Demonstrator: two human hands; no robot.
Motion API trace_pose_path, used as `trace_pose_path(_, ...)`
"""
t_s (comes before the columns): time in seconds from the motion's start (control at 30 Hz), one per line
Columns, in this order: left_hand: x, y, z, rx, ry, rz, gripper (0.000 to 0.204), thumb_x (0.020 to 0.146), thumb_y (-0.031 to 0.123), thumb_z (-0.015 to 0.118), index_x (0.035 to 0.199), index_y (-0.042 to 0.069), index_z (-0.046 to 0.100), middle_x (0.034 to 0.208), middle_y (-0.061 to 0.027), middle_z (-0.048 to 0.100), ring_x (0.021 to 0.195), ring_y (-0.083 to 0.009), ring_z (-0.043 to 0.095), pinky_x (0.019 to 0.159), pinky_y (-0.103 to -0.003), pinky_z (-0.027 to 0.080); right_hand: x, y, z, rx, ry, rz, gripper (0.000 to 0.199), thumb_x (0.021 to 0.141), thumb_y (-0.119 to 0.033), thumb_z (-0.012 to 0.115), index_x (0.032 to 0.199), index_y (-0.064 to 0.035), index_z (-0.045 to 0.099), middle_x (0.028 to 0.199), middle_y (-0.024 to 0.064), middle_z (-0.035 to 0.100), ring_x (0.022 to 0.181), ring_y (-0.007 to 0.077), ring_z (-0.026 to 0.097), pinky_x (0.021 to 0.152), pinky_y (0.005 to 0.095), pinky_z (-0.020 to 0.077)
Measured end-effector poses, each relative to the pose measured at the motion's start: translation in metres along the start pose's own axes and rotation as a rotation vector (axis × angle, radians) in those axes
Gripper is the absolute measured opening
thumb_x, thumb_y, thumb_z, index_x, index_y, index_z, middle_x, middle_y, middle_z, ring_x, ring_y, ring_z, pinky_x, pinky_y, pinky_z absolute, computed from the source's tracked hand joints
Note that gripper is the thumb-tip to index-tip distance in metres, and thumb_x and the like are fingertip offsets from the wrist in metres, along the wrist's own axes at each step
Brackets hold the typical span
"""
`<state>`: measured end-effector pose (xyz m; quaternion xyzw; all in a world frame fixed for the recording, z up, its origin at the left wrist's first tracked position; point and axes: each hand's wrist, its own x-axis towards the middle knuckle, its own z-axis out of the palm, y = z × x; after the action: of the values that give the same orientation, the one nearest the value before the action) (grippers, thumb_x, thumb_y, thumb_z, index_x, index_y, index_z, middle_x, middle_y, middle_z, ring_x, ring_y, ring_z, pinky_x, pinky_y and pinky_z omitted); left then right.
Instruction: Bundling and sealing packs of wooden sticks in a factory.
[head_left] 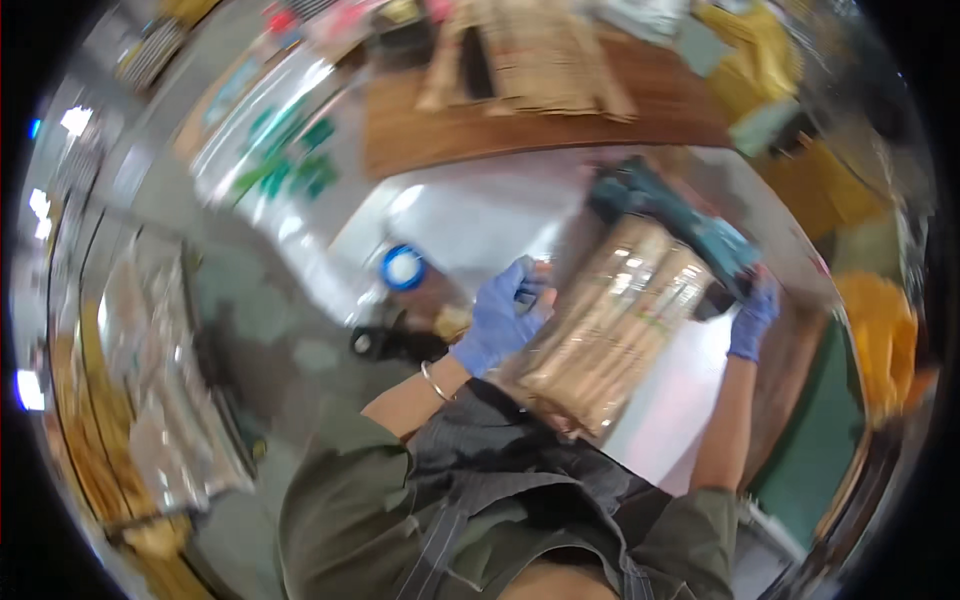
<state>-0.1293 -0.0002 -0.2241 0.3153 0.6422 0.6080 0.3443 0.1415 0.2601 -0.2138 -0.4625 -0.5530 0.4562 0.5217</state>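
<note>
A clear plastic pack of flat brown bundles lies slanted on the white worktop in front of me. Across its far end stretches a long dark teal object, blurred, whose kind I cannot make out. My right hand, in a purple glove, is closed at the right end of that object. Left of the pack is my left hand, also gloved, with its fingers curled in. Whatever those fingers hold, if anything, is too blurred to name. A see-through container with a blue and white lid stands just beyond my left wrist.
A black object sits beside my left forearm. At the back, a brown wooden board carries stacked brown paper pieces. Clear plastic film with green print lies at the far left. Yellow-orange bags stand on the right.
</note>
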Motion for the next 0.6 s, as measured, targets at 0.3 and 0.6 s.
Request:
trace_pose_path(0.3, -0.044, -0.056, -0.135, 1.268, 0.704, 0.135, 0.037, 0.075, 0.035, 0.062, 0.104, 0.011, 0.059, 0.091, -0.0148, 0.045, 0.086, -0.0317, 0.041, 0.073, -0.043, 0.034, 0.021, 0.045, -0.002, 0.11, -0.057, -0.034, 0.032, 0.089, -0.031, 0.052, 0.104, -0.0043, 0.06, 0.09, 0.0039, 0.058, 0.084, 0.0131, 0.053, 0.078, 0.0268, 0.0437)
trace_pose_path(0.6, -0.023, -0.144, -0.245, -0.022, 1.144, 0.298, 0.017, 0.07, 0.012, 0.07, 0.07, 0.005, 0.055, 0.079, -0.0097, 0.051, 0.066, -0.0249, 0.05, 0.061, -0.035, 0.046, -0.031, 0.025, -0.086, 0.148, 0.081, 0.205, 0.045, 0.091, -0.04, 0.042, 0.123, -0.0086, 0.046, 0.113, 0.0067, 0.054, 0.104, 0.0191, 0.05, 0.09, 0.0328, 0.0369)
